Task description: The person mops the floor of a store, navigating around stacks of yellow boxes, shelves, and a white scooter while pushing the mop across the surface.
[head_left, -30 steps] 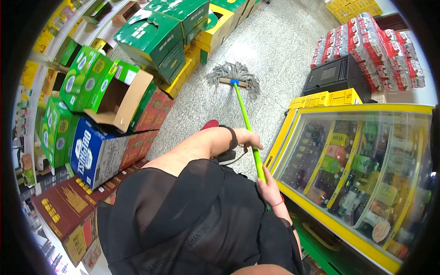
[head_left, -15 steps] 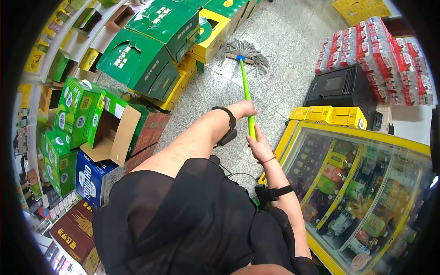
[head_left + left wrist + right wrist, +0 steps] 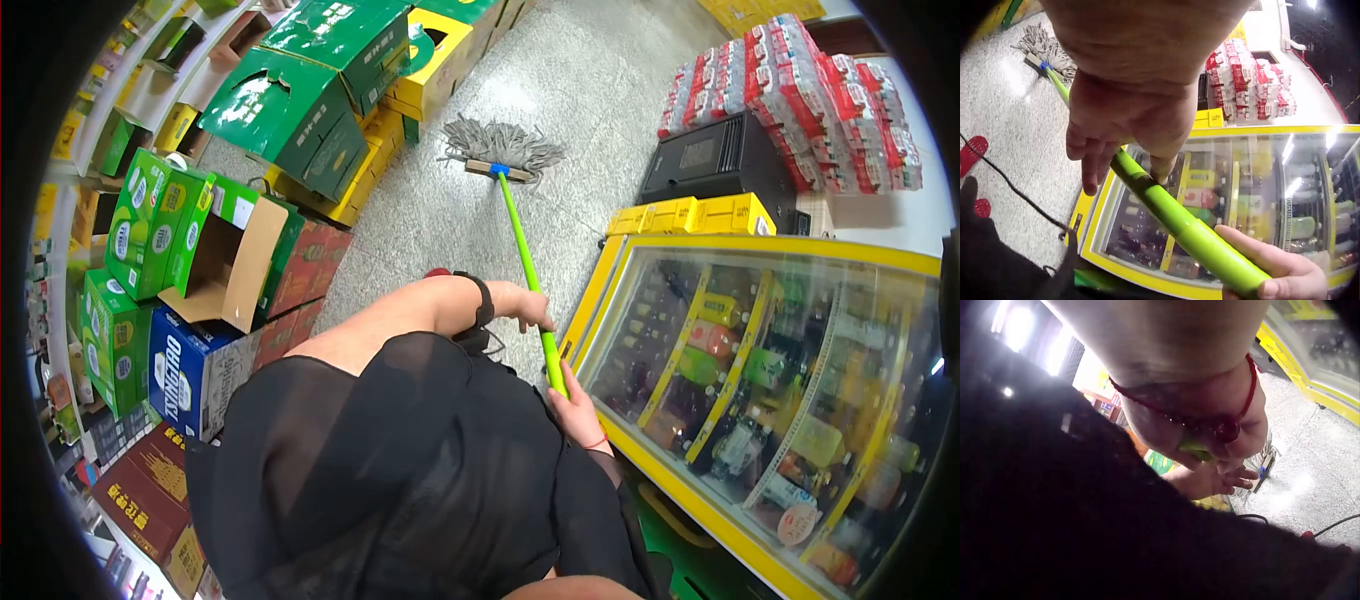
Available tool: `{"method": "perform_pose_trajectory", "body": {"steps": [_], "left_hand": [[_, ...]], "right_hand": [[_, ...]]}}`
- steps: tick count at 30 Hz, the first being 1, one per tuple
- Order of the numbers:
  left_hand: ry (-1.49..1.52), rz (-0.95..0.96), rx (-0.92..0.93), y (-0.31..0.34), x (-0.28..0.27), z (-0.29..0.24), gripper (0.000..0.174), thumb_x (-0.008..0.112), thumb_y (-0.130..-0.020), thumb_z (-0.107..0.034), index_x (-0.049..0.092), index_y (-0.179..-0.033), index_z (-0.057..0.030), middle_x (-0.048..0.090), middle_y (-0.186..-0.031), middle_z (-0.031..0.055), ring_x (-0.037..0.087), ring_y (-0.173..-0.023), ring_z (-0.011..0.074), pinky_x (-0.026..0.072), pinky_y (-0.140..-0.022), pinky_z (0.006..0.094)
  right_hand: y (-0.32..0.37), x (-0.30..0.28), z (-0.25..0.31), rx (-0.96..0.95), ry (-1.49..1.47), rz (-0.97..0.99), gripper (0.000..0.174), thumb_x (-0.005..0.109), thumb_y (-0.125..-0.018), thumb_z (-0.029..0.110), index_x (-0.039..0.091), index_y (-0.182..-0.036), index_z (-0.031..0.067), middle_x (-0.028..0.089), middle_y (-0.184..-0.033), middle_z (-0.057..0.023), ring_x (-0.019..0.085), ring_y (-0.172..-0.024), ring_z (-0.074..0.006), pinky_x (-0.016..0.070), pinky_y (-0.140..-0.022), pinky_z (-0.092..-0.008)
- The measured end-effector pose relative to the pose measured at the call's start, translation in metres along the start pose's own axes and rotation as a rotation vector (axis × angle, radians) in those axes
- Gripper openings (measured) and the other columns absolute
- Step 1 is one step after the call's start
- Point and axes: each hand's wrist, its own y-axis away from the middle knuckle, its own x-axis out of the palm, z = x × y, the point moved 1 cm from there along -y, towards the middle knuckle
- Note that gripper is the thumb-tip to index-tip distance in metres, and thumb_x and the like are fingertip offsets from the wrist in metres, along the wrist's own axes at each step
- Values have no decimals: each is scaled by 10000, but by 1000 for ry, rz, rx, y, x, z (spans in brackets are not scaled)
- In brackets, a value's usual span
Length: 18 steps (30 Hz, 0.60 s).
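Note:
In the head view a mop with a grey string head (image 3: pixel 505 145) lies spread on the speckled floor ahead. Its bright green handle (image 3: pixel 522 238) slopes back toward my body. My left hand (image 3: pixel 520 303) holds the handle partway up; in the left wrist view its thumb and loosely bent fingers lie on either side of the green pole (image 3: pixel 1169 212). Close to the upper end, my right hand (image 3: pixel 577 408) grips the handle. The right wrist view shows the right hand (image 3: pixel 1210 428) curled round a bit of green, the rest hidden behind it.
Stacked drink cartons (image 3: pixel 285 110) and an open cardboard box (image 3: pixel 225 265) line the left. On the right stand a yellow-framed glass-top cooler (image 3: pixel 760 350), a black box-shaped unit (image 3: pixel 700 160) and red-and-white bottle packs (image 3: pixel 800 100). A dark cable (image 3: pixel 1016 187) crosses the floor.
The mop head first slid forward, away from me, and has since come back nearer. Both hands moved out with the handle and drew back toward my body, still holding it.

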Motion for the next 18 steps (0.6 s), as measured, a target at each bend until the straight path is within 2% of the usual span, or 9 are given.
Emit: {"method": "perform_pose_trajectory", "body": {"steps": [2, 3, 6, 7, 8, 9, 11, 13, 18], "left_hand": [[63, 244, -80, 3, 24, -10, 803, 589, -749, -460, 274, -1285, 49, 528, -1104, 239, 622, -816, 285, 454, -779, 417], [60, 252, -78, 2, 36, -15, 803, 589, -749, -460, 274, -1285, 49, 528, -1104, 239, 622, -816, 285, 454, -779, 417], [43, 491, -149, 0, 60, -27, 840, 538, -769, -502, 199, -1330, 23, 482, -1171, 255, 608, -895, 316, 367, -916, 460], [35, 500, -151, 1, 65, -31, 840, 538, -769, -502, 199, -1330, 23, 482, -1171, 255, 608, -895, 316, 367, -916, 460], [56, 496, -156, 2, 70, -34, 834, 536, -772, -503, 206, -1328, 25, 480, -1171, 263, 607, -895, 323, 364, -921, 459], [79, 492, -161, 1, 73, -37, 829, 535, -775, -503, 213, -1325, 26, 477, -1170, 270, 606, -894, 330, 360, -926, 459], [66, 498, -164, -4, 69, -39, 794, 531, -779, -503, 263, -1304, 30, 479, -1163, 279, 608, -885, 338, 355, -929, 464], [84, 533, -219, -9, 61, -39, 723, 520, -786, -492, 339, -1297, -14, 445, -1206, 294, 603, -909, 354, 299, -975, 481], [75, 448, -163, -32, 3, -33, 667, 527, -785, -481, 406, -1245, -12, 504, -1134, 282, 621, -856, 348, 352, -927, 482]], "right_hand": [[35, -5, 7, 53, 77, 4, 623, 545, -815, 226, 267, -1350, 71, 508, -1165, -221, 511, -1081, -293, 389, -888, -317], [51, -6, 7, 104, 156, 12, 629, 548, -814, 221, 259, -1357, 88, 522, -1149, -212, 525, -1064, -278, 395, -879, -319], [76, 1, -50, -23, 53, -20, 634, 555, -814, 204, 251, -1365, 129, 544, -1119, -196, 550, -1024, -258, 409, -855, -319], [80, 3, -55, -96, -20, -36, 629, 554, -816, 196, 252, -1366, 141, 544, -1118, -195, 554, -1018, -259, 411, -851, -317], [88, 1, -61, 40, -94, -2, 616, 547, -826, 191, 253, -1365, 135, 509, -1172, -193, 525, -1068, -253, 393, -875, -304], [94, 1, -51, 48, -102, -8, 616, 547, -826, 191, 253, -1365, 135, 509, -1172, -193, 525, -1068, -253, 393, -875, -304], [93, -2, -28, -10, 107, -60, 606, 540, -831, 184, 256, -1364, 135, 500, -1180, -205, 514, -1086, -267, 388, -886, -308], [87, -4, -15, -5, 111, -63, 601, 535, -831, 183, 259, -1361, 130, 502, -1176, -210, 512, -1088, -278, 390, -886, -313], [33, -23, 31, 35, 105, -48, 586, 520, -831, 176, 266, -1355, 112, 490, -1189, -223, 495, -1108, -301, 389, -895, -325]]}}
